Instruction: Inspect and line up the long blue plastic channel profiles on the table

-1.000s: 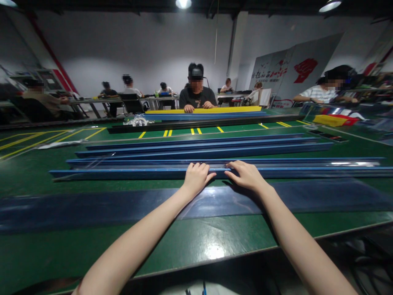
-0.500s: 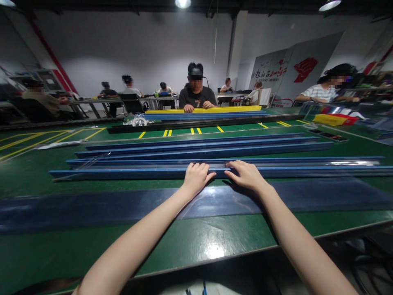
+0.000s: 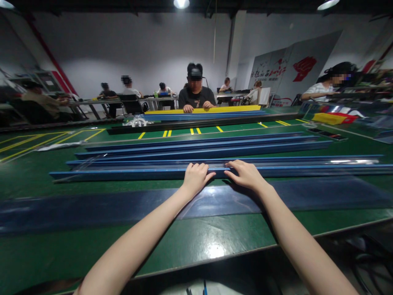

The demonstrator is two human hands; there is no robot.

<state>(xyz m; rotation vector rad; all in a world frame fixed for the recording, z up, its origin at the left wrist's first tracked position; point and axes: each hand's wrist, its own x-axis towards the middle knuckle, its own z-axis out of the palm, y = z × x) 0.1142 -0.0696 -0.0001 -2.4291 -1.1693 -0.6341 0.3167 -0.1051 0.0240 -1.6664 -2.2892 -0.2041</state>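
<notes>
A long blue plastic channel strip (image 3: 123, 175) lies across the green table in front of me. Over its near wall my left hand (image 3: 195, 178) is closed, thumb on the near side and fingers reaching over the top edge. A short way to the right, my right hand (image 3: 245, 175) grips the same wall in a similar way; its fingertips are partly hidden inside the channel. Clear film (image 3: 89, 164) shows at the channel's left end. Nearer to me, under my wrists, a wide transparent plastic strip (image 3: 107, 207) lies flat.
More blue channel strips (image 3: 196, 148) lie just beyond. Farther back are a black strip (image 3: 190, 124) and a yellow strip (image 3: 227, 109), with a co-worker's hands (image 3: 188, 108) on the yellow one. A phone (image 3: 330, 134) and a yellow-red tray (image 3: 333, 119) sit at the right.
My hands keep the same hold on the blue channel strip. The co-worker at the far right has shifted slightly, and the view has moved very little.
</notes>
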